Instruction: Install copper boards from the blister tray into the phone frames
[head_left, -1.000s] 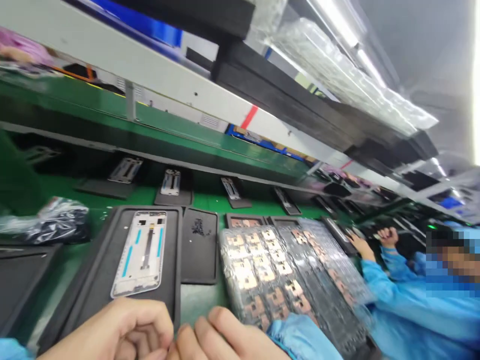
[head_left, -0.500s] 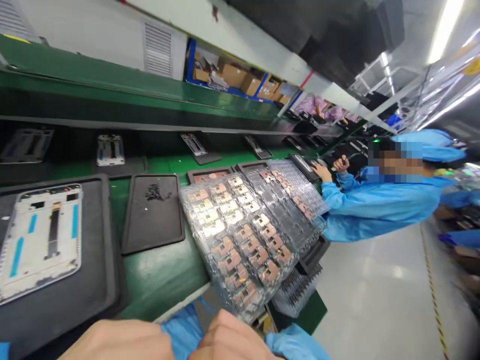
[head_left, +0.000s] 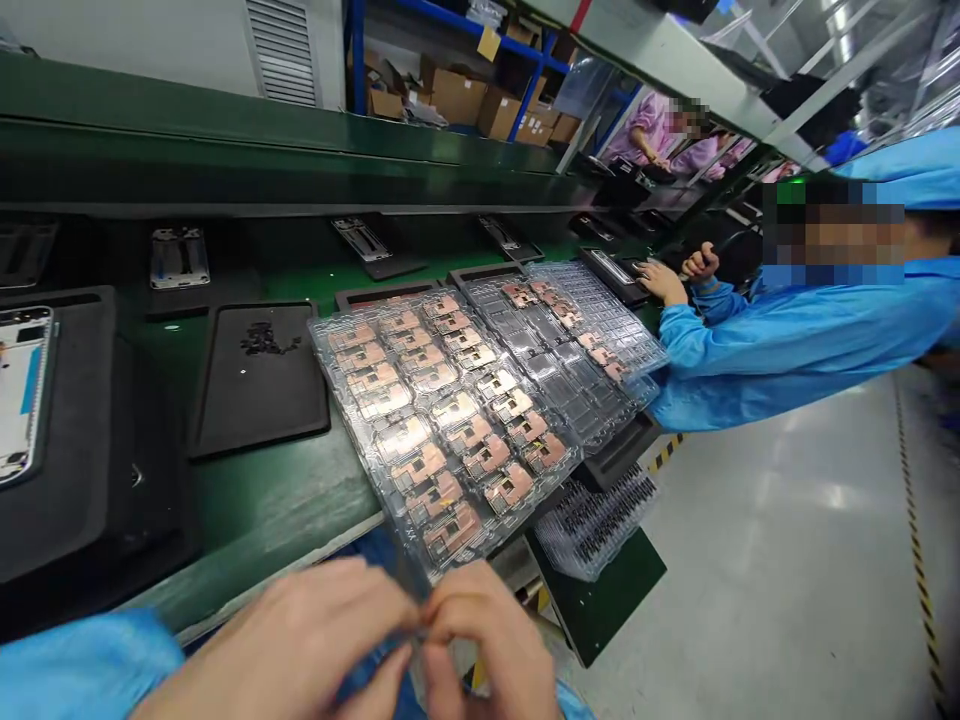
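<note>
My left hand (head_left: 300, 635) and my right hand (head_left: 487, 640) meet at the fingertips at the bottom centre, in front of the bench edge. Both have their fingers pinched together, and whatever lies between them is too small or hidden to make out. Just beyond them a clear plastic tray (head_left: 420, 400) bears rows of copper-coloured parts. A second clear tray (head_left: 570, 390) with fewer such parts adjoins it on the right. Left of these, a black tray (head_left: 262, 400) holds small black pieces. At the far left, a white phone frame (head_left: 21, 400) rests on a black foam tray (head_left: 82, 420).
A co-worker in a blue smock (head_left: 765, 340) works at the bench on the right. Phone frames on black pads line the green belt (head_left: 300, 280) behind. Stacked clear trays (head_left: 596, 525) sit on a green board (head_left: 622, 600) below the bench edge. Blue shelving (head_left: 529, 95) holds cartons.
The view has shifted, so the bench items appear higher and farther left. My hands have come up farther into view, and their fingertips now show touching.
</note>
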